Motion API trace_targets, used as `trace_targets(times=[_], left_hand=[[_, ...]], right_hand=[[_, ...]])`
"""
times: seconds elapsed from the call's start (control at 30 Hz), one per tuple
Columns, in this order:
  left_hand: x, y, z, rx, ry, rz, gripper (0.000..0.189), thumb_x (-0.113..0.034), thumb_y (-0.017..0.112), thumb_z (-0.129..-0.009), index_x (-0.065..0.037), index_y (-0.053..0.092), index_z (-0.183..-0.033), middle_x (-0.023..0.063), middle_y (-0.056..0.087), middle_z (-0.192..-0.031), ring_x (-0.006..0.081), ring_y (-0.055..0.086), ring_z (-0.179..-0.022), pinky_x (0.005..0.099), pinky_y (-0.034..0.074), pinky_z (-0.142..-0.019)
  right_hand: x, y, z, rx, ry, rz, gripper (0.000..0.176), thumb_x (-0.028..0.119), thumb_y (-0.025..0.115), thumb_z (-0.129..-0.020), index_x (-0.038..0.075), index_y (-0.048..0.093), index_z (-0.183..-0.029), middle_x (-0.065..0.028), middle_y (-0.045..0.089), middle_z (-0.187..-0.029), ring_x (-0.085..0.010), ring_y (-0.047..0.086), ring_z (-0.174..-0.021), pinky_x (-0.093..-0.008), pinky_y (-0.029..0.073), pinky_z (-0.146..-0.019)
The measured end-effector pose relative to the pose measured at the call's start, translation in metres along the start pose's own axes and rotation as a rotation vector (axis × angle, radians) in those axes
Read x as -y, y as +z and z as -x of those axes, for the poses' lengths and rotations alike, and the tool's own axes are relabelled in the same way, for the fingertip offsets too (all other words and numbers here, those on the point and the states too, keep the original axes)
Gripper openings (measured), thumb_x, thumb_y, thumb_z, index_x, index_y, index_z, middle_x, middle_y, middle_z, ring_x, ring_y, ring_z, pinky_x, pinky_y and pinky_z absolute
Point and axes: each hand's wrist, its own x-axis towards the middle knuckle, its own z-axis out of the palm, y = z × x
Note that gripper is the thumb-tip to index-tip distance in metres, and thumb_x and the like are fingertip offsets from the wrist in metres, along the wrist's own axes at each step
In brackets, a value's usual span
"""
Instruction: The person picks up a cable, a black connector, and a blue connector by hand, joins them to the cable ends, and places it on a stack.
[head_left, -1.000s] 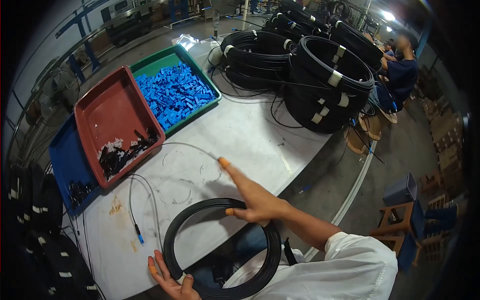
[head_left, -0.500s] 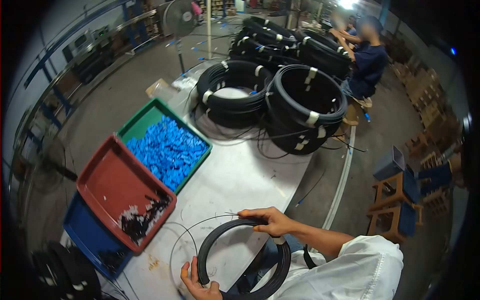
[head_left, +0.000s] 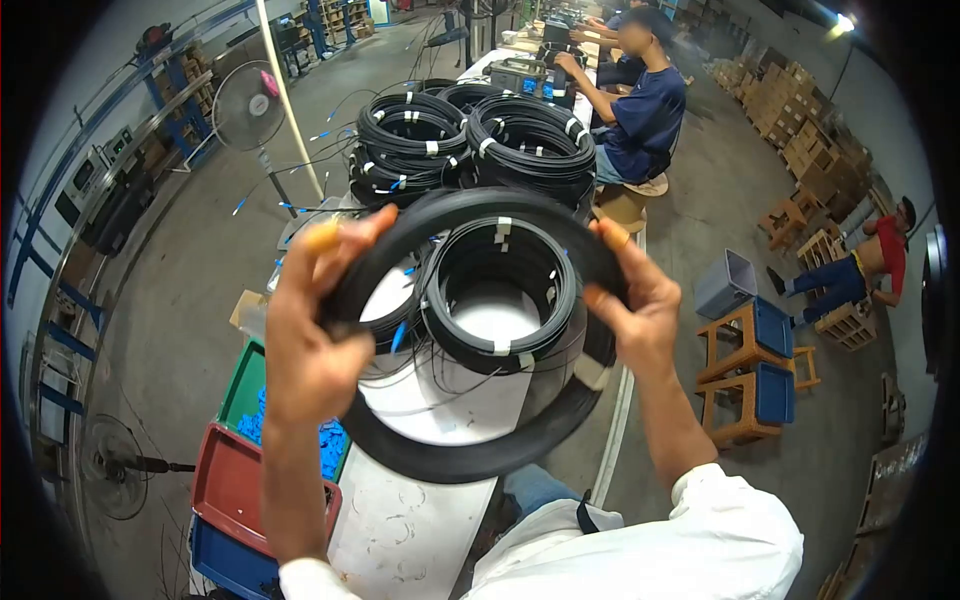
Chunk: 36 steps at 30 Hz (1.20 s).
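Both my hands hold up a black cable coil [head_left: 455, 462] in front of me, above the white table [head_left: 410, 520]. My left hand [head_left: 305, 330] grips the coil's left side, its index fingertip capped in orange. On the right side of the coil my right hand [head_left: 635, 300] is closed, also with an orange fingertip cover. Through the ring I see a taped black coil [head_left: 497, 290] lying on the table behind.
Stacks of taped black coils [head_left: 470, 135] fill the far table. A green tray of blue parts [head_left: 255, 400], a red tray [head_left: 240, 490] and a blue tray [head_left: 225, 565] sit at the left. People work beyond; one sits at the right. Stools [head_left: 750, 370], fans and boxes stand around.
I have lifted the coil from the table edge up in front of me with both hands. My view has tilted upward, showing the far benches and workers.
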Motion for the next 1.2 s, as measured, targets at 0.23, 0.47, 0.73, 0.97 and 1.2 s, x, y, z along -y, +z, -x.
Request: trace_targets(times=[0.23,0.47,0.73,0.97,1.2], left_hand=[[0.126,0.008,-0.137,0.293,-0.273,0.225,0.080,0.015,0.044,-0.055,-0.002,0.045,-0.132,0.0217,0.051,-0.145,0.0212,0.056,-0.128,0.0175,0.050,-0.073],[0.249,0.017,-0.140,0.328,-0.465,0.298,0.085,0.019,0.046,-0.046,-0.003,0.051,-0.129,0.0150,0.056,-0.141,0.0218,0.049,-0.137,0.0254,0.050,-0.096],[0.309,0.022,-0.130,0.389,-0.628,0.274,0.089,0.018,0.055,-0.053,-0.009,0.046,-0.137,0.0165,0.050,-0.146,0.0223,0.050,-0.134,0.0239,0.056,-0.071],[0.308,0.033,-0.150,0.474,-0.632,0.107,0.089,0.016,0.056,-0.058,-0.009,0.043,-0.143,0.0126,0.055,-0.139,0.0208,0.054,-0.127,0.0284,0.052,-0.080],[0.319,0.036,-0.143,0.572,-0.411,0.010,0.090,0.019,0.063,-0.062,-0.007,0.040,-0.145,0.0118,0.051,-0.142,0.0244,0.045,-0.137,0.0348,0.037,-0.112]], right_hand=[[-0.100,-0.025,-0.057,-0.177,0.142,-0.091,0.066,-0.020,0.061,-0.075,-0.010,0.049,-0.139,-0.0203,0.056,-0.139,-0.0239,0.055,-0.128,-0.0327,0.043,-0.110],[-0.172,-0.019,-0.040,-0.253,0.284,0.066,0.071,-0.023,0.061,-0.072,-0.008,0.048,-0.140,-0.0198,0.054,-0.141,-0.0246,0.053,-0.132,-0.0331,0.039,-0.113],[-0.206,-0.011,-0.023,-0.305,0.415,0.301,0.070,-0.019,0.059,-0.075,-0.007,0.047,-0.142,-0.0220,0.058,-0.138,-0.0258,0.056,-0.129,-0.0318,0.043,-0.108],[-0.189,-0.015,-0.040,-0.233,0.439,0.615,0.068,-0.011,0.061,-0.075,-0.004,0.048,-0.141,-0.0230,0.064,-0.128,-0.0314,0.062,-0.121,-0.0347,0.046,-0.104],[-0.186,-0.017,-0.027,-0.195,0.400,0.592,0.074,-0.010,0.060,-0.077,-0.005,0.037,-0.147,-0.0276,0.059,-0.133,-0.0344,0.059,-0.125,-0.0377,0.046,-0.105]])
